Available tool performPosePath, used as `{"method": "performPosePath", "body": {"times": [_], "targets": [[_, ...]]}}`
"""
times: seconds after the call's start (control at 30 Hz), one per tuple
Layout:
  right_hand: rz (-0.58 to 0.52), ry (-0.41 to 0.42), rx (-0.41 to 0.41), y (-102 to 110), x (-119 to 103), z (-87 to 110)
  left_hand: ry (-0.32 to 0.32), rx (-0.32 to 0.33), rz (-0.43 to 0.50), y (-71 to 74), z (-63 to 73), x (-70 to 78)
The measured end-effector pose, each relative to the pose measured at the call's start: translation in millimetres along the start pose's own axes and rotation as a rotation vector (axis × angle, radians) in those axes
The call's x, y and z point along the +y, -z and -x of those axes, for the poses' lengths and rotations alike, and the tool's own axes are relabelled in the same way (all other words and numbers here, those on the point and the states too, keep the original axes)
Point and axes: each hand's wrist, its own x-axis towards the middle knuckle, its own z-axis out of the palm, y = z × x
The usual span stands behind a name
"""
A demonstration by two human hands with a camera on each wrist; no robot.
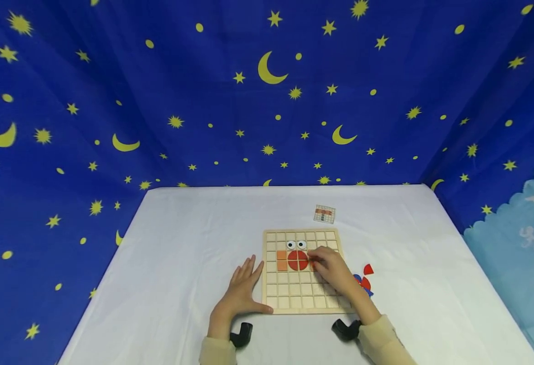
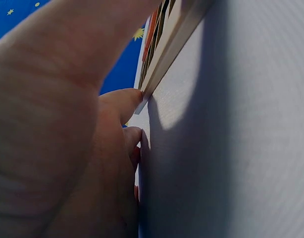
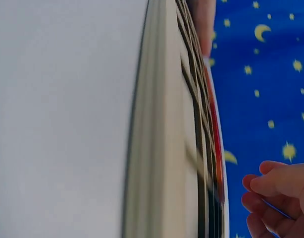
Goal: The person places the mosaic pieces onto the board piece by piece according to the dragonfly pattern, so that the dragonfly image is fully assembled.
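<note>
A square wooden grid board lies on the white table. My left hand is at its left side, fingers spread, the thumb at the near left corner and the index finger by the left edge. My right hand hovers over the board's right half with bent fingers, thumb and index close together; whether they pinch a piece cannot be told. In the right wrist view the fingertips stand apart from the board. On the grid are two round eye pieces, a red circle of quarter pieces and orange squares, one partly under the right fingers.
A small pattern card lies beyond the board. Right of it are a loose red quarter piece and a few red and blue pieces, partly behind the right forearm. A blue starry curtain surrounds the table.
</note>
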Motion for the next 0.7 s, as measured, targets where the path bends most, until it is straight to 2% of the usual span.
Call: {"method": "performPosePath", "body": {"times": [0.2,0.4,0.6,0.7], "targets": [[0.094,-0.124,0.031,34,15,20.2,0.006,-0.001,0.005,1.6,0.3,-0.1],[0.172,-0.186,0.046,62,37,37.9,0.011,0.001,-0.002,1.1,-0.6,0.7],[0.2,-0.229,0.001,78,54,52.5,0.012,0.007,0.003,1.1,0.4,2.0],[0.195,-0.238,0.005,81,61,58.3,0.016,0.001,0.005,0.5,0.4,2.3]]}}
